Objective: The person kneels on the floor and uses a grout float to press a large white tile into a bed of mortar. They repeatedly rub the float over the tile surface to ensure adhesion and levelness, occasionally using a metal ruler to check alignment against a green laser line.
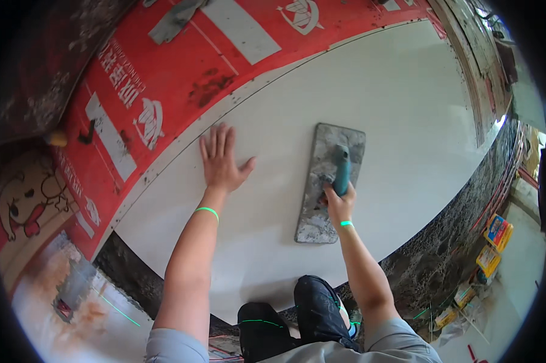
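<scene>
A large pale tile (400, 103) spans the middle of the view, up to the edge of a red printed sheet. My left hand (223, 163) lies flat on the tile near that edge, fingers spread, holding nothing. To its right, my right hand (340, 204) is closed round the teal handle of a float (322, 163). The float's long grey, mortar-stained plate lies against the tile, tilted slightly from upright in the view. What is under the plate is hidden.
The red protective sheet (182, 75) borders the tile at upper left, with a grey strip (175, 23) on it. Dark rough mortar (430, 248) runs along the right side. Yellow packages (489, 260) stand farther right. Green laser lines cross my wrists and knees.
</scene>
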{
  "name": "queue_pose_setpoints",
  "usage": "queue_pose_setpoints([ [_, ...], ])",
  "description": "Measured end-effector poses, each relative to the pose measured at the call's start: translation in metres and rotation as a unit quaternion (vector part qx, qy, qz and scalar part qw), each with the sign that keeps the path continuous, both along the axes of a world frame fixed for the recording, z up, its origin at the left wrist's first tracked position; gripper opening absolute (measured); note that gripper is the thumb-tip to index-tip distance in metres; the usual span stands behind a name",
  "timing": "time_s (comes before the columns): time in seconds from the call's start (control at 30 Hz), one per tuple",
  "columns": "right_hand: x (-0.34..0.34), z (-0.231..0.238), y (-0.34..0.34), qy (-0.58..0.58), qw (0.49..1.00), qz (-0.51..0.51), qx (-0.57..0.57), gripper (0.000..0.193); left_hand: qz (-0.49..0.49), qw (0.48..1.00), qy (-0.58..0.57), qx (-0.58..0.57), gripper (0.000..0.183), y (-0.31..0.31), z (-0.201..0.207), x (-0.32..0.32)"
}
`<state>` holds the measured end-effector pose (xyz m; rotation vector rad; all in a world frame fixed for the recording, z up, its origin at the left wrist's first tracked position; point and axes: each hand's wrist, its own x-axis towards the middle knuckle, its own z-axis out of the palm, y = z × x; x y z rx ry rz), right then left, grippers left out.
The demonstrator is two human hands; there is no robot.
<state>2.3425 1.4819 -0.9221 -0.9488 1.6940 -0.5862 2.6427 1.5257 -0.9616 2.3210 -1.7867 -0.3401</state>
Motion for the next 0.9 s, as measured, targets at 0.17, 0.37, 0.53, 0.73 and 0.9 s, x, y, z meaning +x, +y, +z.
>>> queue_pose_setpoints([
  [0.17,0.009,0.039,0.054,-0.004,0.984,0.128,-0.125,0.014,0.075,0.997,-0.027,0.000,0.092,0.008,-0.007,0.012],
  [0.37,0.058,0.008,0.052,0.121,0.980,0.148,0.047,0.025,0.073,0.997,-0.022,0.011,0.091,0.001,-0.014,0.002],
  [0.53,0.089,0.038,0.019,0.042,0.980,0.189,-0.050,0.022,0.070,0.997,-0.030,0.020,0.089,-0.003,-0.017,0.016],
  [0.73,0.069,0.020,0.018,0.074,0.989,0.128,0.014,0.014,0.070,0.997,-0.030,0.021,0.088,-0.001,-0.015,0.010],
  [0.9,0.078,0.013,0.009,0.105,0.968,0.161,-0.161,0.025,0.059,0.998,-0.033,-0.002,0.086,-0.001,-0.011,0.008],
])
